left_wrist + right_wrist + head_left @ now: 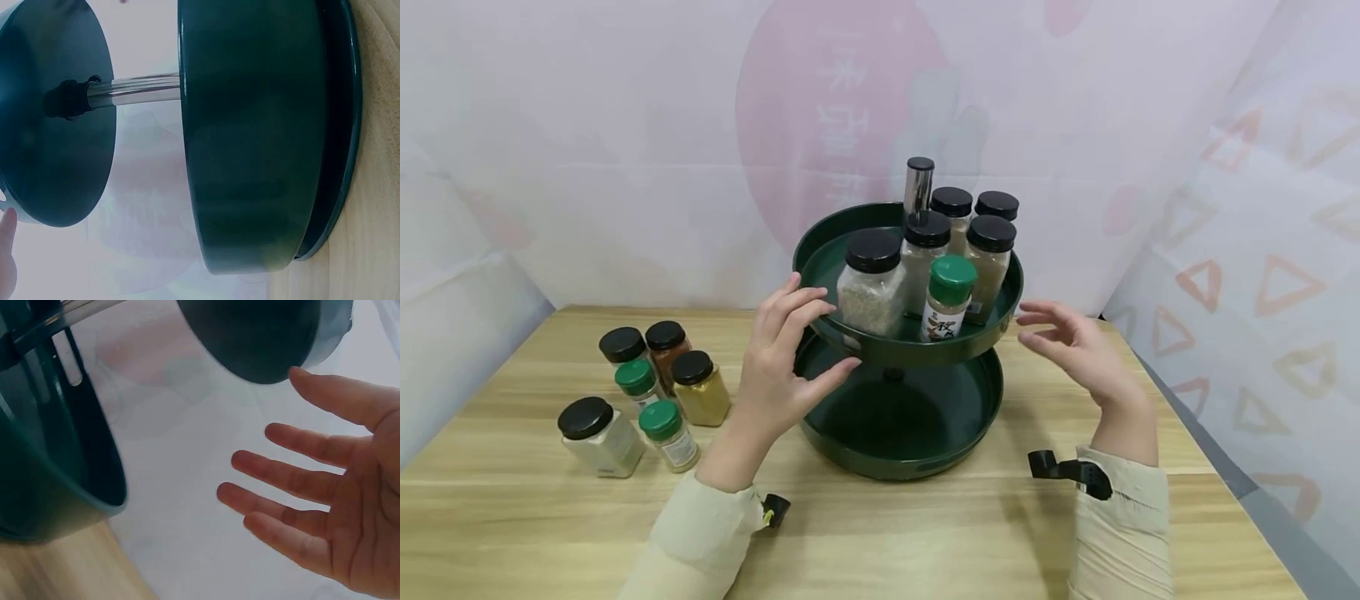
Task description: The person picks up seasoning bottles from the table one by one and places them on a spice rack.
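Observation:
A dark green two-tier round stand stands on the table, with an upper tray (831, 218) above a lower tray (910, 468). My left hand (782, 358) is at the upper tray's left rim, fingers spread near the edge and thumb below it. In the left wrist view, a fingertip (7, 228) appears at that tray's edge. My right hand (1078, 350) hovers just off the right rim, fingers extended, holding nothing. On the upper tray sit a large clear black-lidded jar (872, 292), a green-capped shaker (946, 304) and several more black-lidded jars (988, 262).
Left of the stand, several spice containers stand on the wooden table: a yellow-filled jar (702, 396), a pale-filled jar (606, 446), a green-capped shaker (673, 437) and others. A chrome cylinder (917, 190) with a black cap rises among the upper jars. Pale patterned cloth (647, 167) hangs behind.

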`<state>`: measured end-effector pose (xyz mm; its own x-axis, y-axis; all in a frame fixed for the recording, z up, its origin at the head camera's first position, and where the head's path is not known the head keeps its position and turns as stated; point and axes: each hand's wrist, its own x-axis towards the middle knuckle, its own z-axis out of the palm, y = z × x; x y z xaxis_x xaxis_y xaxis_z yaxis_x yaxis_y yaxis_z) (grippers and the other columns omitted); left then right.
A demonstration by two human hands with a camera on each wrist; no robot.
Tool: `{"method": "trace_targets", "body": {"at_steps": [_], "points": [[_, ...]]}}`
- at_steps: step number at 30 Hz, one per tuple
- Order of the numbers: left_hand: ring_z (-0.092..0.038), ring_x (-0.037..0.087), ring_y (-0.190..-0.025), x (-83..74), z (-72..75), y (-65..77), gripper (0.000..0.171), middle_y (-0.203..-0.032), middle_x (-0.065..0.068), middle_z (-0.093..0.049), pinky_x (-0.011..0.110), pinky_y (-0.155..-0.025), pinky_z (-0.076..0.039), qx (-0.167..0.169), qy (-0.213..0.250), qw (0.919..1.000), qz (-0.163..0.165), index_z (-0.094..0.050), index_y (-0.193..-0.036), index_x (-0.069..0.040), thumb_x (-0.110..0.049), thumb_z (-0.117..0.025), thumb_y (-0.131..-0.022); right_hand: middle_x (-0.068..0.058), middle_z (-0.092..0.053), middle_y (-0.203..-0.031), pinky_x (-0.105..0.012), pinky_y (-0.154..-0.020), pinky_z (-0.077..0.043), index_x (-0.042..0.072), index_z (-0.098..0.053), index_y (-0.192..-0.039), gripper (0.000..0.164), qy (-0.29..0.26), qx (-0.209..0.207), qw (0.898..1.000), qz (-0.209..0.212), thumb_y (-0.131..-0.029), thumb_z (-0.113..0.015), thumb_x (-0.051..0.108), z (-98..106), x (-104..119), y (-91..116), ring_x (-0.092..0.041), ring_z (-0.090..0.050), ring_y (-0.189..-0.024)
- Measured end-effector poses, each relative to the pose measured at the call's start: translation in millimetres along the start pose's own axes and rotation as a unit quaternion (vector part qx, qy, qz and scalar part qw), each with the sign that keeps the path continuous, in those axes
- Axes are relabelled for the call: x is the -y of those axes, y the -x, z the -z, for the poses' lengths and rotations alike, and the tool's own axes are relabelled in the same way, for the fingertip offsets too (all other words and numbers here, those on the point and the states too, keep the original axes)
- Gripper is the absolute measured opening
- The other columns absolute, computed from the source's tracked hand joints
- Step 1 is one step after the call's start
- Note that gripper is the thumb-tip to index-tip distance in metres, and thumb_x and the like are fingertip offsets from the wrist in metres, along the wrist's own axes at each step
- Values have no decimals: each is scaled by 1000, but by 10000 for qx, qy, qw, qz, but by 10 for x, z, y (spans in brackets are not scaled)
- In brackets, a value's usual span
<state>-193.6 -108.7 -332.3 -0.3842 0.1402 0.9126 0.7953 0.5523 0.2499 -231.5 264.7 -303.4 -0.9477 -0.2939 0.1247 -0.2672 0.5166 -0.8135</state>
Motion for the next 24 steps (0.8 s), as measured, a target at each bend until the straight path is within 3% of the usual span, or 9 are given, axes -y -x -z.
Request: {"method": "trace_targets", "body": {"at_steps": [4, 8, 13, 17, 20, 24], "points": [[-42, 44, -138, 5, 8, 2, 60, -131, 19, -59, 48, -119, -34, -11, -18, 10000, -17, -62, -118, 0, -52, -67, -90, -25, -51, -143, -40, -102, -49, 5, -42, -147, 54, -5, 673, 9975, -235, -99, -61, 23, -48, -175, -75, -38, -56, -125], [-42, 43, -139, 5, 6, -3, 60, -131, 19, -59, 48, -119, -34, -15, -28, 10000, -33, -62, -118, 0, -52, -68, -90, -26, -51, -143, -51, -105, -47, 6, -43, -146, 55, -1, 997, 9939, -464, -98, -62, 22, -82, -330, -132, -42, -51, -129], [-43, 45, -138, 4, 3, -2, 59, -130, 20, -59, 47, -120, -34, -45, -14, 10000, -77, -62, -118, 0, -52, -68, -90, -26, -49, -145, -48, -105, -46, 7, -40, -148, 59, -82, 1172, 9900, -787, -97, -64, 25, -118, -505, -176, -42, -47, -134], [-43, 46, -137, 6, 6, 4, 59, -130, 20, -59, 47, -120, -34, -61, 8, 9999, -85, -62, -118, 0, -51, -68, -90, -27, -46, -147, -44, -105, -49, 6, -35, -151, 67, -414, 1399, 9838, -1046, -95, -66, 24, -140, -617, -184, -36, -53, -130], [-43, 46, -137, 7, 2, 3, 59, -130, 20, -59, 47, -119, -34, -69, 4, 9999, -103, -62, -118, 0, -51, -68, -90, -28, -44, -147, -36, -102, -51, 7, -29, -154, 74, -756, 1632, 9760, -1228, -93, -69, 21, -145, -693, -184, -28, -58, -122], [-43, 46, -137, 8, -8, -2, 58, -130, 20, -59, 48, -119, -34, -82, 11, 9999, -127, -62, -118, 0, -50, -69, -90, -27, -36, -150, -27, -97, -49, 10, -23, -156, 80, -1267, 1938, 9640, -1307, -92, -70, 16, -157, -811, -191, -22, -56, -120]]}}
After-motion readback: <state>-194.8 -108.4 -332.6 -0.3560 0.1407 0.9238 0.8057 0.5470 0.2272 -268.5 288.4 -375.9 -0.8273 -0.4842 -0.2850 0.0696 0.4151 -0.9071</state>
